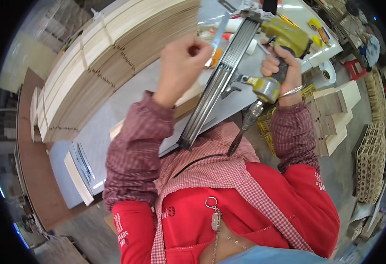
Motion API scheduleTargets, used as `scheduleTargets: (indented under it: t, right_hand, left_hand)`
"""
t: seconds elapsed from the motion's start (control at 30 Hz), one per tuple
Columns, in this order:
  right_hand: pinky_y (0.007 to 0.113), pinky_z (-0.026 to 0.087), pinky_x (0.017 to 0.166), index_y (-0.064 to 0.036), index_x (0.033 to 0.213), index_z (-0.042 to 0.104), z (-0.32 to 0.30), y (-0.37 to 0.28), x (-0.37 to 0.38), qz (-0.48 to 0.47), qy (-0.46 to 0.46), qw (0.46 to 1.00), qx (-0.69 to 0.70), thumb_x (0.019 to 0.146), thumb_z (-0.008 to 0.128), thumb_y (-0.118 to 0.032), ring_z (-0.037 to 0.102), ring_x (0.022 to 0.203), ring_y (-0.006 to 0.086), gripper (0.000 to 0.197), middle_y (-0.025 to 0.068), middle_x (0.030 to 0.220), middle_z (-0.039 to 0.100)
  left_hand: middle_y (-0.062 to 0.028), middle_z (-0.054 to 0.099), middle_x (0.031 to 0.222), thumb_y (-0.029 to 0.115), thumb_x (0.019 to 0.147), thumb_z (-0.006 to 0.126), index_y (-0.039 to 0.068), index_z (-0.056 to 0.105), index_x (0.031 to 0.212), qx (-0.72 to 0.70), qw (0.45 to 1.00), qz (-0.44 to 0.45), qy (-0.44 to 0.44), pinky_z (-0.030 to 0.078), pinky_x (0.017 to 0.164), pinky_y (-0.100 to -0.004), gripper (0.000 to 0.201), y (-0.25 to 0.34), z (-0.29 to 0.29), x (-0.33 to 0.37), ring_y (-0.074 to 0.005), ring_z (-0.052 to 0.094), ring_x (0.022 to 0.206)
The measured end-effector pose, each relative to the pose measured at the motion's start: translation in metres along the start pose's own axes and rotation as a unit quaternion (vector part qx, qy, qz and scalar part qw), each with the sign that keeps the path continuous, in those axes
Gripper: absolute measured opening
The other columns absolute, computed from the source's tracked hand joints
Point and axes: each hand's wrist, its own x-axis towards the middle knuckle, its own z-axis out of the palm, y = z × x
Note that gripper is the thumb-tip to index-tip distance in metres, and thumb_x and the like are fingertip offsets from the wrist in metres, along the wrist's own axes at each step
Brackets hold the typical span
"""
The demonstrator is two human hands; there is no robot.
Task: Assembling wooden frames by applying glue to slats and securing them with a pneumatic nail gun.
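While the right hand (285, 66) grips the handle of a green nail gun (286, 36) in the head view, the gun is over the table's (100, 121) near edge, its long metal magazine (221, 81) slanting down toward the checked apron (210, 165). The left hand (184, 64) is curled just beside the magazine; whether its fingers pinch the thin strip (220, 34) there cannot be told. Bundled wooden slats (113, 57) stand left.

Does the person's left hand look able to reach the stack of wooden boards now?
Probably yes: the left hand looks close to the stack of wooden boards, with nothing visible between, though the hand seems to hold a thin metal strip.
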Motion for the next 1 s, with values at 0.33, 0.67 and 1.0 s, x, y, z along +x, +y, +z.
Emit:
scheduleTargets:
  t: [0.33,0.67,1.0]
  right_hand:
    - [0.028,0.038,0.046,-0.0019,0.099,0.054,-0.027,0.007,-0.006,-0.036,0.074,0.996,0.028,0.083,0.052,-0.009,0.043,0.045,0.0128,0.018,0.0026,0.057,0.046]
    - [0.028,0.037,0.046,-0.0033,0.103,0.053,-0.035,0.007,-0.014,-0.043,0.063,0.997,0.014,0.083,0.052,-0.009,0.042,0.044,0.0128,0.021,0.0025,0.056,0.045]
    - [0.026,0.036,0.046,-0.0042,0.107,0.052,-0.035,0.004,-0.023,-0.036,0.056,0.997,0.026,0.083,0.051,-0.008,0.041,0.044,0.0122,0.025,0.0019,0.056,0.044]
  left_hand:
    - [-0.0048,0.055,0.062,0.013,0.069,0.064,0.003,0.055,0.073,0.463,0.858,0.215,0.059,0.039,0.046,-0.0268,0.015,-0.020,0.085,0.025,-0.0143,0.048,0.048]
    - [-0.0085,0.058,0.067,0.026,0.078,0.060,0.003,0.054,0.075,0.077,0.973,-0.188,-0.108,0.044,0.057,-0.0301,0.025,-0.052,0.089,0.026,-0.0210,0.054,0.058]
    - [-0.0091,0.057,0.070,0.028,0.081,0.057,0.001,0.057,0.083,-0.013,0.964,-0.226,-0.142,0.043,0.058,-0.0288,0.027,-0.050,0.095,0.022,-0.0195,0.053,0.062]
